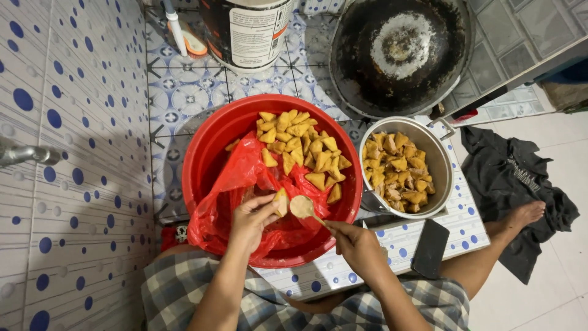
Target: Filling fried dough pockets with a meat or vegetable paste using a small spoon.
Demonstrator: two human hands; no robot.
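My left hand (pixel 252 219) holds a yellow fried tofu puff (pixel 281 201) over the near side of a red basin (pixel 208 153). My right hand (pixel 355 245) grips a spoon (pixel 303 207) heaped with pale filling, its bowl touching the puff. The basin holds a red plastic bag (pixel 236 184) and a pile of tofu puffs (pixel 303 150) toward its far side. To the right stands a metal pot (pixel 442 168) full of more puffs (pixel 398 171).
A blackened wok (pixel 398 55) and a white bucket (pixel 248 30) stand beyond the basin on the tiled ledge. A dark phone (pixel 430 248) lies at the ledge's near right corner. A dark cloth (pixel 514 184) lies on the floor by my foot. A tap (pixel 24 153) juts from the left wall.
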